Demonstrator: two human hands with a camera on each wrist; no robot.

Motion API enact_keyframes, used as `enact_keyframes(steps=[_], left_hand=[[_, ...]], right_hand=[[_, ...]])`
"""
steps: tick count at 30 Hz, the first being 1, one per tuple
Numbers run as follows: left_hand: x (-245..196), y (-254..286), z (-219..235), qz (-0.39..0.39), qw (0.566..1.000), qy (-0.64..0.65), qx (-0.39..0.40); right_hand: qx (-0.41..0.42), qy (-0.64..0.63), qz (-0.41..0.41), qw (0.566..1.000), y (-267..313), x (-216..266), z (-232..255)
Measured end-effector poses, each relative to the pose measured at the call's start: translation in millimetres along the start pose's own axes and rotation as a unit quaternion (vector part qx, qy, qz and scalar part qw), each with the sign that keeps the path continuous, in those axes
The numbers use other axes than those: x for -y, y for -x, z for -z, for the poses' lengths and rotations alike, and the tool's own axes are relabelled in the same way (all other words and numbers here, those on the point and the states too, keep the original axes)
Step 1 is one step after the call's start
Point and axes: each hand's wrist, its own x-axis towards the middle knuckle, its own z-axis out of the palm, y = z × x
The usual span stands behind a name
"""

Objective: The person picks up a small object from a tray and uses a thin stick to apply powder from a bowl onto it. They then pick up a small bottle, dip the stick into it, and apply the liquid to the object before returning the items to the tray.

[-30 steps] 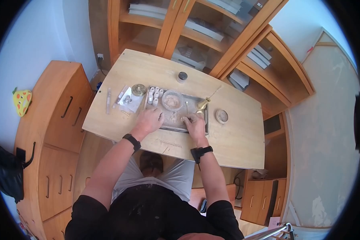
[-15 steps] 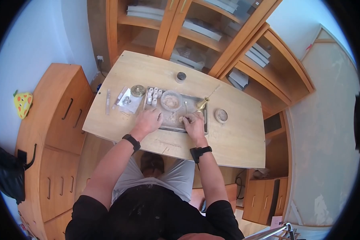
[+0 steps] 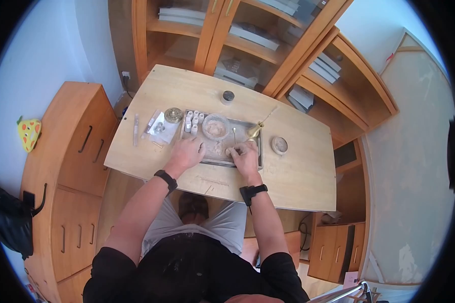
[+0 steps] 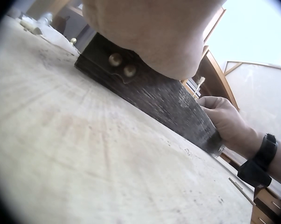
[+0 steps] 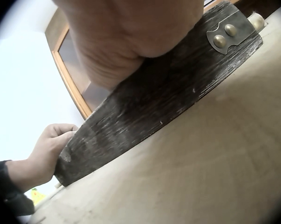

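My left hand [image 3: 188, 151] rests at the front left edge of a dark, dusty wooden tray [image 3: 219, 162], its fingers loosely curled; nothing shows in it. Over the tray's right part, the fingertips of my right hand [image 3: 246, 157] pinch a small pale, round piece [image 3: 229, 151] low over the tray floor. Behind the hands stands a bowl [image 3: 203, 126] with pinkish powder. A thin stick with a pale round tip [image 3: 234, 130] leans beside it. Both wrist views show the tray's side [image 4: 168, 105] with brass studs; it hides the fingers' work.
Small white bottles [image 3: 193, 121] crowd the tray's back left corner. A brass holder [image 3: 255, 130] with a brush-like stick stands at its right. Around lie a round jar [image 3: 279, 145], a dark-lidded jar [image 3: 228, 97], an ornate tin [image 3: 173, 115] and white paper [image 3: 159, 134].
The right fingertips have shifted very slightly, and the pale piece shows a little more at them. My left hand keeps its place; the head view has drifted slightly.
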Motion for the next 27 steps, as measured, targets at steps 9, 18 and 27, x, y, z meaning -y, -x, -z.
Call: enact_keyframes(steps=[9,18,27], left_hand=[[0.4,0.2,0.0,0.000,1.000,0.007,0.001],[1.9,-0.1,-1.7,0.002,1.000,0.015,0.005],[0.8,0.7,-1.1,-0.001,1.000,0.018,0.000]], right_hand=[[-0.007,0.000,0.007,1.000,0.4,-1.3,-2.1],[0.020,-0.003,-0.010,1.000,0.3,-0.3,-1.4],[0.021,-0.010,-0.001,1.000,0.4,4.0,2.8]])
